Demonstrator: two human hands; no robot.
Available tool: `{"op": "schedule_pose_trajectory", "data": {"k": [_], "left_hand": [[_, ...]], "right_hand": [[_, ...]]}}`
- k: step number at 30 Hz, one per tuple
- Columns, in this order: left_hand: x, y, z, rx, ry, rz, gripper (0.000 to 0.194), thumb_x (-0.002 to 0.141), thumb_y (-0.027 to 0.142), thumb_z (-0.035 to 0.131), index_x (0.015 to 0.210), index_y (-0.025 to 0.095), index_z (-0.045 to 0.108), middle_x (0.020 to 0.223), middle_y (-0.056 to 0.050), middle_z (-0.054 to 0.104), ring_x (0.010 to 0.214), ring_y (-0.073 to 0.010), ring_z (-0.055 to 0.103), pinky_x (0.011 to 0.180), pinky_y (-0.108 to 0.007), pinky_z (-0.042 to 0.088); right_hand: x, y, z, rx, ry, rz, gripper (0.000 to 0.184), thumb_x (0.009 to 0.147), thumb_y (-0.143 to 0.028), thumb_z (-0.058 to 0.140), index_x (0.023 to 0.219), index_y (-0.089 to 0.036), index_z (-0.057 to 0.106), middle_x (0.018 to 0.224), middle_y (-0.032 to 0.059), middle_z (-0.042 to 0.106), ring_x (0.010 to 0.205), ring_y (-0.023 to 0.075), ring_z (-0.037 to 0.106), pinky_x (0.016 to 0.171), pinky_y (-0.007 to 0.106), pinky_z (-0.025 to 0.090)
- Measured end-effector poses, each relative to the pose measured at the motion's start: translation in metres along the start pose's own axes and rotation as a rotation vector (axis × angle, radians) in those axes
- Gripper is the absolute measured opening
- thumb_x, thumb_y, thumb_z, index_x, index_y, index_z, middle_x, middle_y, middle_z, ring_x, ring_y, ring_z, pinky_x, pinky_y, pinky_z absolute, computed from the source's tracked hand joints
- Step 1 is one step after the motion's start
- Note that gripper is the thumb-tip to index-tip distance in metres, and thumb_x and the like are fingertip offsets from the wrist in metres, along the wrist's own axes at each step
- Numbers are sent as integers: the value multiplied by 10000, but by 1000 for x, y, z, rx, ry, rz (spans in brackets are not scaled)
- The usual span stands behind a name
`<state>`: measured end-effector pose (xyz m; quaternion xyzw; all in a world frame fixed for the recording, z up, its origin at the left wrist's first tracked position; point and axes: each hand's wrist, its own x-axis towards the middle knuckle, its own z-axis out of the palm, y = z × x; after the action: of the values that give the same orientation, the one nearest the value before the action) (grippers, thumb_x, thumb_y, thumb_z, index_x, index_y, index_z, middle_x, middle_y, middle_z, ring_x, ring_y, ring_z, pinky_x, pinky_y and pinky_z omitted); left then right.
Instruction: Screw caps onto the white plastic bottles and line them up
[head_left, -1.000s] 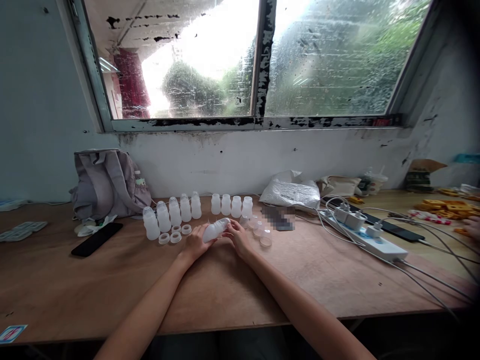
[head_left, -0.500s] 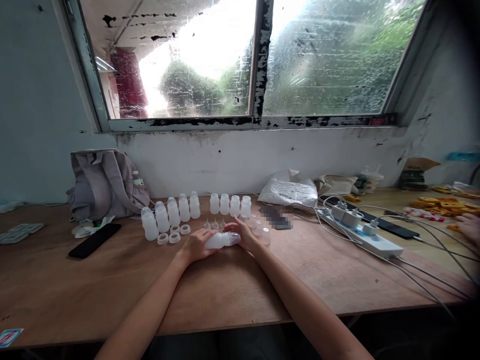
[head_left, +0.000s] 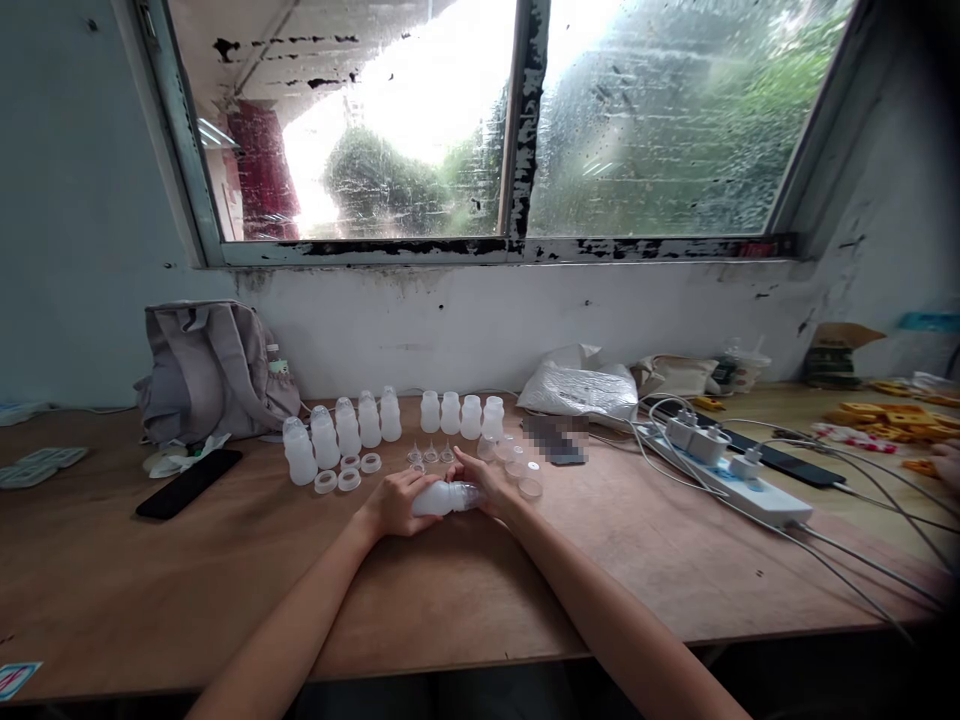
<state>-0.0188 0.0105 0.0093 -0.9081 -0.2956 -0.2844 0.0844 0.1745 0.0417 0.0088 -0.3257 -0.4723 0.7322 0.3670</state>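
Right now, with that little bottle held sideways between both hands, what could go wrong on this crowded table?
1. The left hand and right hand hold the bottle on its side just in front of the small clear caps; a slip could scatter them.
2. The standing bottles are packed close in rows, so a stray elbow might topple several.
3. The power strip trails cables across the table; loose parts could roll under them.

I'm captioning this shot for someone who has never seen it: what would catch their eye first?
Both hands meet mid-table on a small white bottle lying sideways, left hand on its base, right hand at its capped end. Just beyond stand rows of upright bottles with loose rings. A big rain-streaked window fills the wall above.
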Motion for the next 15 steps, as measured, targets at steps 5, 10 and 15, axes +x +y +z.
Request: {"op": "schedule_pose_trajectory", "data": {"k": [5, 10, 15], "left_hand": [[1, -2, 4, 35, -25, 19, 565, 672, 473, 538, 1134, 153, 471, 915, -100, 591, 830, -225, 567, 736, -348, 469], [0, -3, 9, 36, -16, -8, 565, 669, 486, 531, 1117, 144, 488, 929, -120, 587, 849, -248, 559, 743, -370, 466], [-1, 1, 8, 35, -7, -23, 559, 685, 512, 505, 1122, 165, 485, 932, -115, 583, 842, -246, 560, 751, -371, 459]], "right_hand": [[4, 4, 4, -12, 16, -32, 495, 687, -615, 451, 556, -142, 511, 504, -3, 504, 420, 83, 422, 413, 213, 283], [10, 9, 8, -18, 29, -70, 461, 708, -576, 461, 546, -147, 504, 500, -6, 500, 423, 79, 417, 413, 208, 281], [6, 6, 10, -45, 68, -102, 472, 710, -577, 457, 526, -145, 507, 480, 0, 495, 410, 77, 409, 408, 208, 290]]}}
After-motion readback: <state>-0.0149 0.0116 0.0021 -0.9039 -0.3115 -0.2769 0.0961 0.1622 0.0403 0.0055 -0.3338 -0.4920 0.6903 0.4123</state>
